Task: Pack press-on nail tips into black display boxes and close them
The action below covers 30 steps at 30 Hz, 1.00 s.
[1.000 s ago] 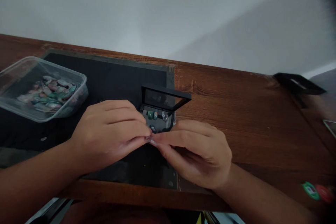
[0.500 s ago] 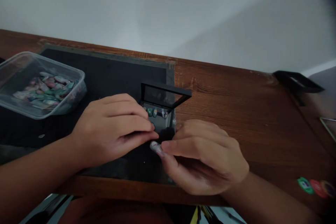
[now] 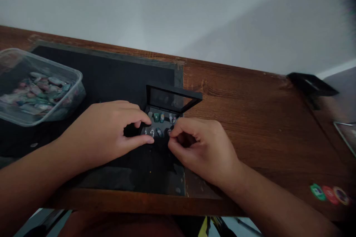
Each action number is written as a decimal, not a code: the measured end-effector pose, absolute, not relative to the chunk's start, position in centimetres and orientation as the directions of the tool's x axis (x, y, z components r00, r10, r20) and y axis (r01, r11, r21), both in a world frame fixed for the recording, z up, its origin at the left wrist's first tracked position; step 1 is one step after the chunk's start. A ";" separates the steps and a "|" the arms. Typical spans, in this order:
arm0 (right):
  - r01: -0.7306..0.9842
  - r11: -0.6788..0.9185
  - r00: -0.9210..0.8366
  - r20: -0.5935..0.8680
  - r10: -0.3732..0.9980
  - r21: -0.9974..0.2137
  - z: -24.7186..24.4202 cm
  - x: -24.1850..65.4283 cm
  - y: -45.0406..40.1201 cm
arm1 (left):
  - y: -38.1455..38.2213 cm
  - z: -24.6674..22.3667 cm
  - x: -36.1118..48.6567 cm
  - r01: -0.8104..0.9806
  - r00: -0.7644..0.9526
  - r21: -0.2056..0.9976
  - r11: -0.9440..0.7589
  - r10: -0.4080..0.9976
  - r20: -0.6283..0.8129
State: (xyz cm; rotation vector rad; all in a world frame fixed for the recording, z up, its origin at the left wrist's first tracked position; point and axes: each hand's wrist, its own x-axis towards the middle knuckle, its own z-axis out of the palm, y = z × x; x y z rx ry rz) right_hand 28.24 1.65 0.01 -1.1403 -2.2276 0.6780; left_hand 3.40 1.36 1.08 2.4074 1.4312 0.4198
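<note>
Tub: a clear rectangular plastic tub (image 3: 72,95) stands at far left, holding a heap of small green, pink and silvery pieces (image 3: 41,90); it sits partly on a black flat mat (image 3: 111,70).
Left hand: 0.5 s ago its fingertips were close together beside the right hand's; now the thumb and index finger of the left hand (image 3: 107,129) are parted in a wide C at the box's left side, with nothing visible between them. Whether they touch the box I cannot tell.
Box: a shallow black box with a grey floor (image 3: 164,126) lies on the mat, its window-framed black lid (image 3: 174,98) tilted up; inside are small pieces in 2 rough rows, including a green one (image 3: 156,117).
Right hand: it has moved from in front of the box to its right part; the right hand (image 3: 205,150) has thumb and index finger pinched together on a small shiny silvery piece (image 3: 169,132), mostly hidden.
Discs: 3 round discs (image 3: 330,194), green, red and yellow-rimmed, lie at far right on the brown wooden table (image 3: 256,126).
</note>
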 end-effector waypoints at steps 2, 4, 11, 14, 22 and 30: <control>0.574 0.502 -0.508 0.199 0.838 -0.646 0.0 28.2 1.7 | 1.4 1.4 3.2 0.806 0.451 0.412 -0.425 0.892 0.036; 0.570 0.491 -0.518 0.177 0.837 -0.659 0.0 28.2 1.7 | 1.5 1.5 3.0 0.804 0.458 0.422 -0.419 0.889 0.010; 0.521 0.449 -0.537 0.130 0.834 -0.726 0.1 28.2 2.1 | 1.6 1.2 2.6 0.782 0.489 0.432 -0.449 0.872 0.021; 0.498 0.434 -0.536 0.126 0.834 -0.751 0.2 28.3 2.2 | 1.6 1.2 2.6 0.767 0.516 0.428 -0.477 0.856 0.030; 0.466 0.401 -0.549 0.098 0.830 -0.789 0.3 28.4 2.5 | 1.7 0.9 3.0 0.768 0.514 0.430 -0.475 0.857 0.030; 0.451 0.295 -0.558 -0.009 0.830 -0.842 0.3 28.7 3.1 | 1.6 0.7 3.3 0.777 0.467 0.477 -0.411 0.884 0.001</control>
